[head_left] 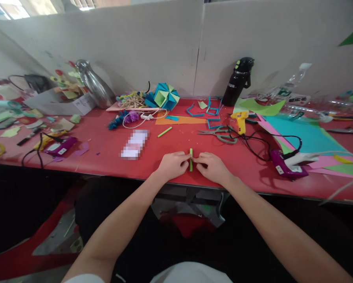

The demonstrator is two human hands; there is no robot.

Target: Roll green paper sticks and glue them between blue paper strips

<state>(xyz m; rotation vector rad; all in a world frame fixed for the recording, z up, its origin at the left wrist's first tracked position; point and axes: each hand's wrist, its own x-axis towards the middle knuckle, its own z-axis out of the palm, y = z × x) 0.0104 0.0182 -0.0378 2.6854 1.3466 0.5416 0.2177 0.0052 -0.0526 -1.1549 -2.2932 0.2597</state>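
Observation:
A narrow light-green paper strip (191,167) stands out against the red tabletop near its front edge, pointing away from me. From the left, my left hand (173,165) is closed, its fingertips on the strip's middle. My right hand (212,167) meets it from the right, index finger reaching the strip and the other fingers curled in. Whether the strip is folded under my fingertips I cannot tell. A second green strip (164,131) lies farther back to the left. Scissors (219,133) with grey-green handles rest beyond my right hand, beside a yellow glue gun (240,121).
A blurred-out rectangle (134,144) lies left of my hands. Blue folded strips (195,111), an orange sheet (182,120) and a blue-green paper ball (166,96) are farther back. A black bottle (238,82) stands by the partition. Cables run to a purple power block (288,167) at right.

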